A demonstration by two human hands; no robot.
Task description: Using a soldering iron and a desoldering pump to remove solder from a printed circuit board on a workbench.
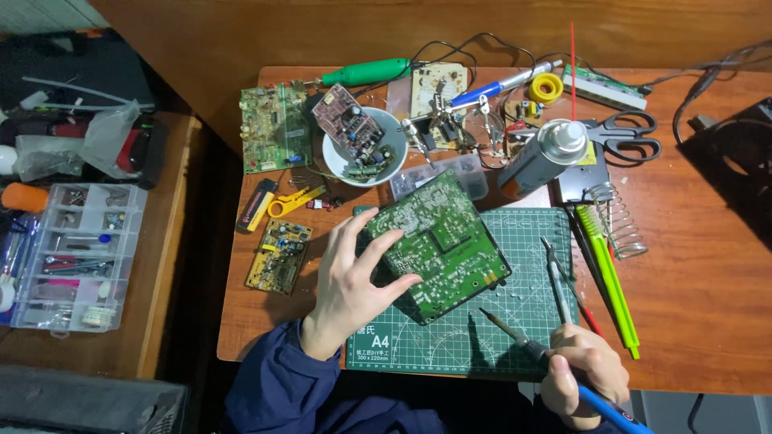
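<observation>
My left hand (354,277) grips the left edge of a green circuit board (438,241), solder side up, tilted on a green cutting mat (474,341). My right hand (583,374) holds a blue-handled soldering iron (531,345) like a pen. Its tip points up-left and hovers just off the board's lower right corner, apart from it. Metal tweezers (555,277) lie on the mat to the right of the board.
A white bowl (390,165) holds small boards. Other boards (273,124), (277,255) lie left. A spray can (539,157), scissors (631,137), coil iron stand (623,221), green tool (611,273) sit right. A parts organiser (76,257) stands on a side table.
</observation>
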